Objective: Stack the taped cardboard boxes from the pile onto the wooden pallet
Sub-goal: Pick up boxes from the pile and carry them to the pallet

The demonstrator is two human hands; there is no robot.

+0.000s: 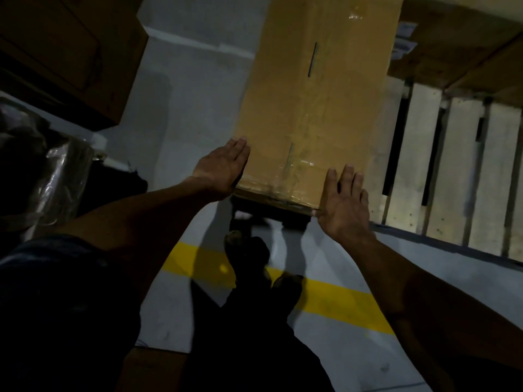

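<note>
Dark trousers [254,349] and two shoes [249,250] of the person fill the bottom of the view, standing on a grey floor [198,94] crossed by a yellow line [339,304]. Both bare forearms reach forward from there to a long cardboard box [317,94] with clear tape along its top seam. This box is between the two hands, and its near end hangs above the floor just beside the near left corner of the wooden pallet [458,165]; whether its far part rests on anything I cannot tell.

With straight fingers held close together, the left hand [223,168] lies flat against the left side of the box, near its near corner. On the other side, the right hand [345,199] has its fingers straight and a little spread, pressing flat on the right near corner of the box. No finger curls around an edge.

More cardboard boxes [452,38] already stand on the far part of the pallet. Another brown box [70,52] is at the upper left, and below it sits something wrapped in shiny plastic film [65,176].
</note>
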